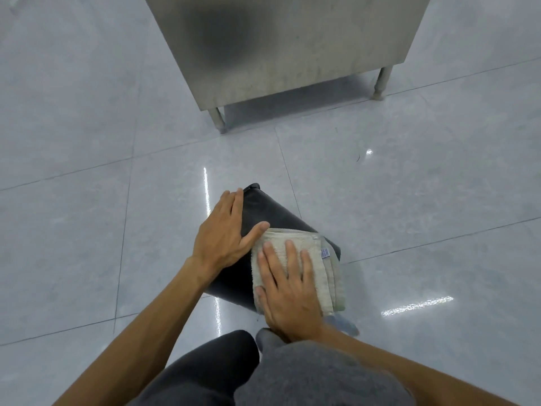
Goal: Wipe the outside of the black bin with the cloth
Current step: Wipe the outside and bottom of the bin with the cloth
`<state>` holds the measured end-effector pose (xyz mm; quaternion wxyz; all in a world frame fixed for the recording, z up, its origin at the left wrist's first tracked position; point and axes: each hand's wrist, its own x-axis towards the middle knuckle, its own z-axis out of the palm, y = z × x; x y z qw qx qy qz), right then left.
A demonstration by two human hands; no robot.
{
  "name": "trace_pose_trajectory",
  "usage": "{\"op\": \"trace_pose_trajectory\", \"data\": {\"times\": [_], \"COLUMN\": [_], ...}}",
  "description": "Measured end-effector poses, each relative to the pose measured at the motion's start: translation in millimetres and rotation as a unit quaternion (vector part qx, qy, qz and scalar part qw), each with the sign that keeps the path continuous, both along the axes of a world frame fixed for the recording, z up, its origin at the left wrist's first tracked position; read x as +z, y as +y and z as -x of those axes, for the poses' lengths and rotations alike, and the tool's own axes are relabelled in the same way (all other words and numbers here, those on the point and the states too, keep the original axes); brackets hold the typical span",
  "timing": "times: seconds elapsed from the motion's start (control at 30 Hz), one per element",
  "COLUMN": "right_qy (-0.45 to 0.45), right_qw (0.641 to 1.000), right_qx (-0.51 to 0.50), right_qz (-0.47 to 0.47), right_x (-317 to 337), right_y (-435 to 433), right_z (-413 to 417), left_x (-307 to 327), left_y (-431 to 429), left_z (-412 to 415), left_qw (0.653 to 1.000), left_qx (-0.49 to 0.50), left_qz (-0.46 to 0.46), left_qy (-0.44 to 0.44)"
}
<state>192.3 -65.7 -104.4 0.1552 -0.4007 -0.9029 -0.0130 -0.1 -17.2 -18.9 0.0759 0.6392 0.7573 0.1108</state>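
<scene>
**Bin on its side, braced and wiped**

Black bin (263, 218) lies tipped over on the tiled floor (87, 142), rim end pointing toward 11 o'clock, base end toward 5 o'clock, just in front of the person's knees. Laid flat this way, its long wall faces up, which likely explains the position: the side can be pressed on from above rather than chased around an upright bin.

Left hand (224, 232): flat, fingers extended along the upper-left wall near the rim, grip released, nothing clasped. It appears to serve as a brace so the bin does not roll or slide.

Right hand (289, 285): palm down, fingers spread on the folded cloth (322, 259), pressing it against the bin's near end at about 5 o'clock. Not clenched; the cloth is pinned under the palm, not gripped.

A steel cabinet (278, 39) on legs stands well apart at 12 o'clock.

Judgement: wiping under way; the rim-end wall and the underside remain uncovered by the cloth.
</scene>
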Motion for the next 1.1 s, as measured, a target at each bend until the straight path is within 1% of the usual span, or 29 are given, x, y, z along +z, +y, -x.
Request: {"op": "trace_pose_trajectory", "data": {"times": [0.07, 0.17, 0.27, 0.33, 0.43, 0.53, 0.6, 0.67, 0.7, 0.73, 0.8, 0.87, 0.9, 0.97, 1.0, 1.03, 1.1], "right_qy": [0.001, 0.028, 0.034, 0.038, 0.068, 0.051, 0.038, 0.005, -0.006, -0.009, -0.002, 0.003, 0.001, -0.011, -0.023, -0.029, -0.014], "right_qw": [0.999, 0.995, 0.988, 0.986, 0.982, 0.972, 0.948, 0.897, 0.878, 0.872, 0.880, 0.903, 0.919, 0.956, 0.967, 0.970, 0.969], "right_qx": [0.042, 0.090, 0.125, 0.120, 0.079, 0.033, -0.011, -0.053, -0.068, -0.077, -0.077, -0.056, -0.034, 0.031, 0.067, 0.099, 0.150], "right_qz": [-0.001, 0.034, 0.079, 0.108, 0.160, 0.226, 0.316, 0.439, 0.473, 0.484, 0.468, 0.427, 0.392, 0.291, 0.247, 0.220, 0.197], "right_x": [1, 12, 25, 31, 38, 44, 44, 42, 41, 40, 41, 46, 49, 50, 50, 49, 47], "right_y": [3, 24, 43, 55, 78, 116, 147, 173, 181, 184, 184, 174, 166, 147, 136, 125, 107], "right_z": [1, 9, 24, 37, 44, 35, 22, 10, 6, 5, 12, 31, 42, 58, 62, 62, 58], "left_x": [-1, -2, -11, -13, -10, -10, -9, -8, -7, -7, -8, -7, -5, -1, 1, 2, 1], "left_y": [-11, -27, -40, -41, -32, -32, -32, -31, -31, -30, -29, -28, -27, -23, -23, -23, -23], "left_z": [0, -6, -9, -8, -9, -9, -12, -15, -17, -18, -17, -15, -15, -15, -15, -15, -14], "left_qw": [0.999, 0.996, 0.996, 0.997, 0.997, 0.997, 0.996, 0.995, 0.995, 0.995, 0.993, 0.993, 0.993, 0.992, 0.990, 0.987, 0.982], "left_qx": [0.005, 0.020, 0.049, 0.058, 0.063, 0.079, 0.084, 0.095, 0.099, 0.103, 0.105, 0.099, 0.095, 0.092, 0.092, 0.091, 0.086], "left_qz": [-0.025, -0.062, -0.054, -0.040, -0.031, -0.020, -0.008, -0.001, 0.000, 0.000, 0.001, -0.005, -0.012, -0.030, -0.039, -0.050, -0.065], "left_qy": [-0.024, -0.056, -0.046, -0.030, -0.026, -0.014, -0.009, -0.008, -0.013, -0.021, -0.045, -0.064, -0.069, -0.086, -0.104, -0.126, -0.156]}}
